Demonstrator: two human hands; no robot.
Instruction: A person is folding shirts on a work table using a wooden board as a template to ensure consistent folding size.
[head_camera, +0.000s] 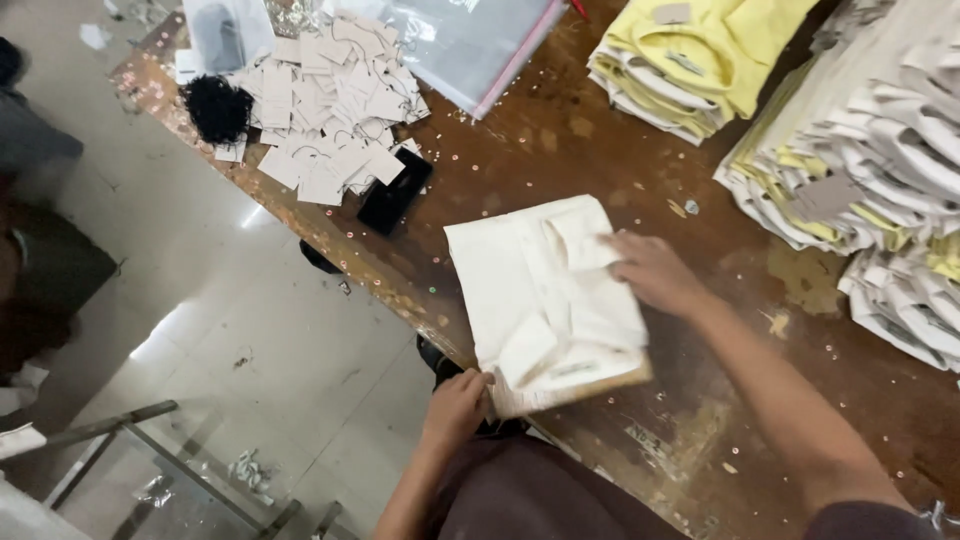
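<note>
The folded cream shirt (545, 300) lies on a board at the table (600, 150) edge; left hand (455, 405) pinches its corner, right hand (655, 272) presses flat. It overhangs, so a careless tug could slide it off.

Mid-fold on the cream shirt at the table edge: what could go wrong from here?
1. The folded cream cotton shirt on its cardboard backing overhangs the brown wooden table edge; only the left hand pinches that corner, so it may slide off.
2. The right hand presses one side only; the fold could skew.
3. Small glittery specks litter the tabletop and may cling to the fabric.
</note>
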